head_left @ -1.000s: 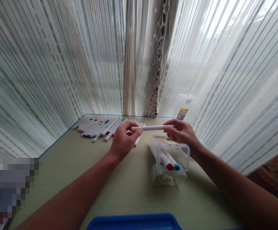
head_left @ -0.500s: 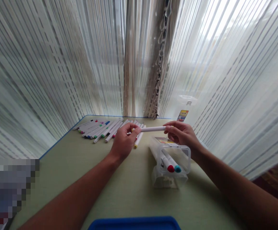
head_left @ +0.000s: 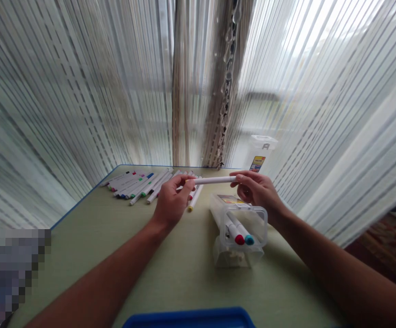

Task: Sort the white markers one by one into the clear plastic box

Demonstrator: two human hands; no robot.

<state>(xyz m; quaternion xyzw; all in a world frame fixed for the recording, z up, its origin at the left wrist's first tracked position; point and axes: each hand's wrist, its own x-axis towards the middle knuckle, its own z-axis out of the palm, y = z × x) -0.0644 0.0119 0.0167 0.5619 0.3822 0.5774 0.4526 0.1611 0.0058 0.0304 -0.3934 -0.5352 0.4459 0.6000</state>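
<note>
A white marker [head_left: 214, 180] is held level above the table, one end pinched by my left hand [head_left: 171, 202], the other by my right hand [head_left: 257, 190]. Both hands have their fingers closed round the marker's ends. Just below my right hand lies a clear plastic case [head_left: 242, 232] on its side, with a red-capped and a teal-capped marker inside. A row of several white markers [head_left: 139, 181] with coloured caps lies on the table beyond my left hand.
The pale green table [head_left: 170, 269] has a blue edge and is hemmed in by sheer striped curtains [head_left: 64, 100] on the left, back and right. A clear lid with a coloured label [head_left: 258, 160] stands at the back right. A blue tray rim [head_left: 187, 318] shows at the bottom.
Both hands and the marker have shifted slightly left and up in view, and the view has tilted a little. The grip on the marker is unchanged.
</note>
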